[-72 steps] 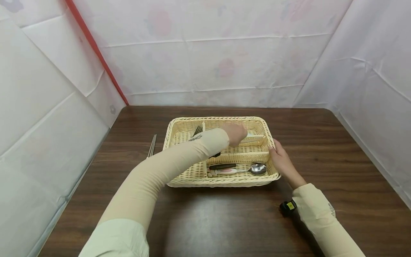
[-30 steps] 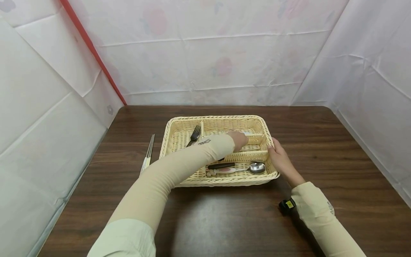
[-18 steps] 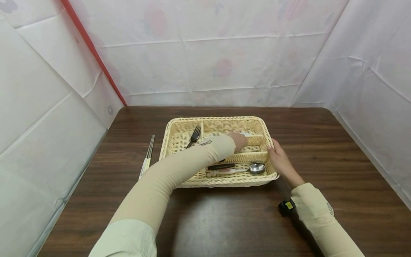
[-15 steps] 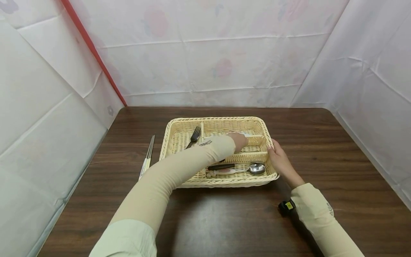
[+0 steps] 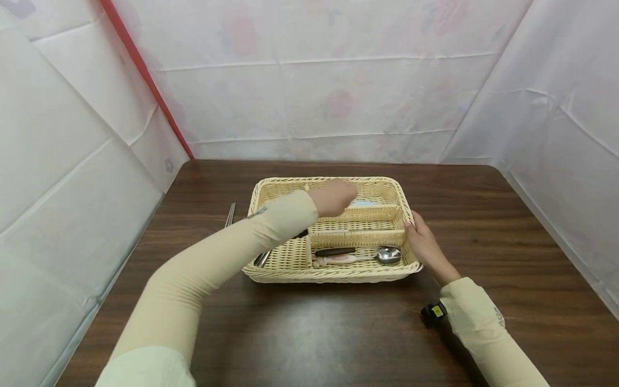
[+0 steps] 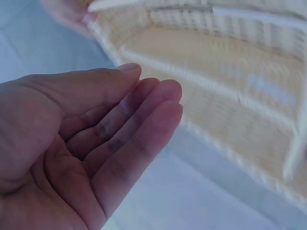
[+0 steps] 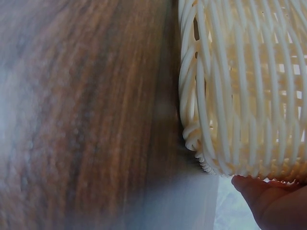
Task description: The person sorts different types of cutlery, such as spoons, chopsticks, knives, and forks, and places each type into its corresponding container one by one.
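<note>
My left hand hovers over the back of the pale wicker basket. In the left wrist view its thumb and fingers are softly bent, with nothing between them. My right hand grips the basket's right end, thumb over the rim. A spoon with a pale pinkish handle lies in the front right compartment, beside a dark handle. Along the divider of the middle right compartment runs a thin, straight pale utensil; its kind is unclear. Metal utensil ends show at front left, partly under my left sleeve.
Chopsticks lie on the dark wooden table left of the basket, partly hidden by my arm. A bluish-white flat thing is in the back right compartment. White sheeting closes off the back and sides.
My left hand has risen out of the middle right compartment and moved left and back; the thin utensil along the divider now shows. My right hand stays on the basket.
</note>
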`<act>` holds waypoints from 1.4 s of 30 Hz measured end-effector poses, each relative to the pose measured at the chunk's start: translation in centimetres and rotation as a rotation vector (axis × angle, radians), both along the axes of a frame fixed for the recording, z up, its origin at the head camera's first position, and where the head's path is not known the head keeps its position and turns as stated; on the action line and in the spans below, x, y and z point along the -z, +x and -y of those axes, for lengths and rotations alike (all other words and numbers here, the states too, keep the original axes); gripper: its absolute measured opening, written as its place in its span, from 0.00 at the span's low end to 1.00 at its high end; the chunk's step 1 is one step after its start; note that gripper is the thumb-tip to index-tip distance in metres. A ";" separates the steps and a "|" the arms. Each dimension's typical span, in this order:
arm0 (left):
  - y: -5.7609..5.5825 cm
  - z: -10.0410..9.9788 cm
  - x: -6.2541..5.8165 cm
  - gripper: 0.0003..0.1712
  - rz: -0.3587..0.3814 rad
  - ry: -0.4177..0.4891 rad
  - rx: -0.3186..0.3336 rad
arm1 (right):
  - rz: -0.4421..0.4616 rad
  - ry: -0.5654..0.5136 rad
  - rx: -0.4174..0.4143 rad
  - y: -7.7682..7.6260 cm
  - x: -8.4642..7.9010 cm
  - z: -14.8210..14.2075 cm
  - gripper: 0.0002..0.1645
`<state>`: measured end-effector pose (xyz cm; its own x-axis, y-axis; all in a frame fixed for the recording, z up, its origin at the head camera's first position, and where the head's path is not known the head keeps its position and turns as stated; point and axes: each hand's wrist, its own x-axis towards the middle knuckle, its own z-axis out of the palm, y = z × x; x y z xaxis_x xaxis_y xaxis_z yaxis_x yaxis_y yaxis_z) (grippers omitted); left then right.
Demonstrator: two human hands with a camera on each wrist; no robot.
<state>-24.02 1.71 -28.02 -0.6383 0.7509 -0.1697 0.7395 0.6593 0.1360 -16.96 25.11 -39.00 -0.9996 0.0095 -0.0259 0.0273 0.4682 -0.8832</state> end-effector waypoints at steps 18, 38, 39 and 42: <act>-1.0 17.8 -0.6 0.09 -0.091 0.199 -0.339 | 0.032 0.008 0.000 -0.1 -0.2 -0.5 0.31; -1.0 25.3 7.9 0.08 0.253 0.210 -0.605 | 0.009 -0.021 -0.006 -0.1 -0.2 -0.9 0.30; -1.0 25.2 8.1 0.07 0.265 0.211 -0.608 | 0.010 -0.019 -0.004 -0.1 -0.1 -0.9 0.30; -0.9 24.8 8.5 0.07 0.295 0.202 -0.621 | 0.011 -0.026 -0.007 -0.2 -0.1 -0.8 0.30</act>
<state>-24.96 -23.11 -36.51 -0.9070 0.2989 -0.2967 0.1495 0.8872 0.4365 -17.13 25.95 -38.90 -0.9993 0.0017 -0.0367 0.0336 0.4451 -0.8948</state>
